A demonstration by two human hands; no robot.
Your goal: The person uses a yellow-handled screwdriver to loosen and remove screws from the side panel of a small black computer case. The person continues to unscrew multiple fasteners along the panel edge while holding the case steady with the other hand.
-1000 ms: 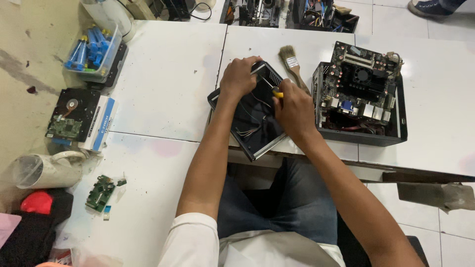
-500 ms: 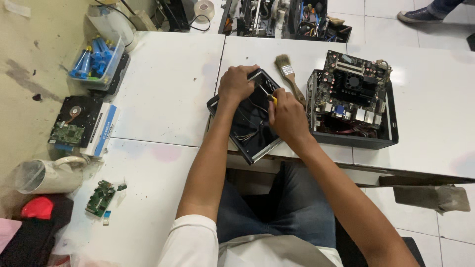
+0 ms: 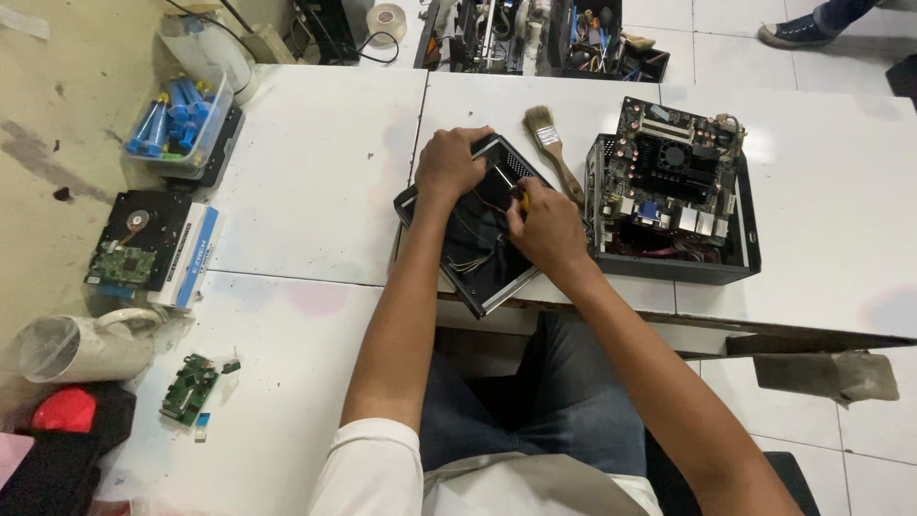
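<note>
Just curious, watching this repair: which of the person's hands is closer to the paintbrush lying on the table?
Right. The right hand works in the black case just below the paintbrush; the left hand grips the case's far edge, farther to the brush's left.

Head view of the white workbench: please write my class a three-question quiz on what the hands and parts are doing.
1. True or false: the left hand rests on the far edge of the open black metal case panel.
2. Which lies between that panel and the black box holding a circuit board? A) wooden-handled paintbrush B) roll of tape C) mug
3. Fill in: the right hand grips a tool with a ____ handle.

Key: 1 true; 2 A; 3 yellow.
</note>
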